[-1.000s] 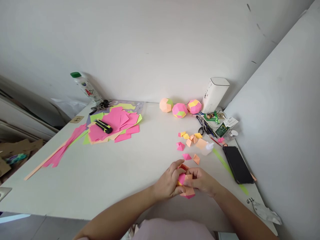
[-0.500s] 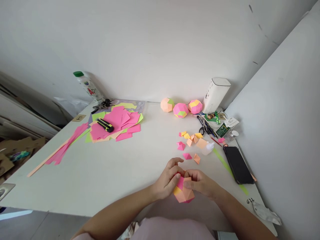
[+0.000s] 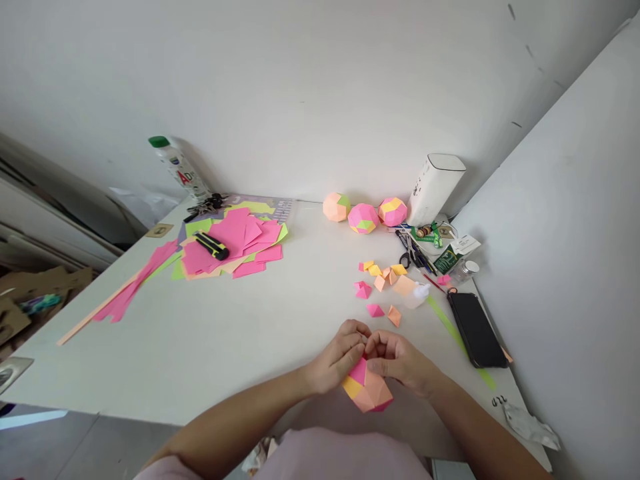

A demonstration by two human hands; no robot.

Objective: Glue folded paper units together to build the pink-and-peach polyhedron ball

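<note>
Between my hands, at the table's near edge, is a faceted paper ball (image 3: 369,390) in peach, pink and yellow. My left hand (image 3: 340,357) grips its upper left side, fingers curled over the top. From the right, my right hand (image 3: 395,359) pinches the ball's top edge with thumb and fingers; the fingertips partly hide what they touch. Just beyond the hands lie small folded paper pieces: a pink one (image 3: 375,311), a peach one (image 3: 395,315) and another pink one (image 3: 363,290). Several yellow and peach pieces (image 3: 385,273) sit farther back.
Three paper balls (image 3: 363,218) stand by the wall, beside a white box-like device (image 3: 436,190). At right are a black phone (image 3: 477,330), scissors (image 3: 407,253) and a small glue bottle (image 3: 419,293). A box cutter (image 3: 212,246) rests on pink paper sheets (image 3: 245,233) at left.
The paper ball has tilted and shifted slightly down. My left fingers have curled in closer, and my right fingers have moved slightly up along its top edge.
</note>
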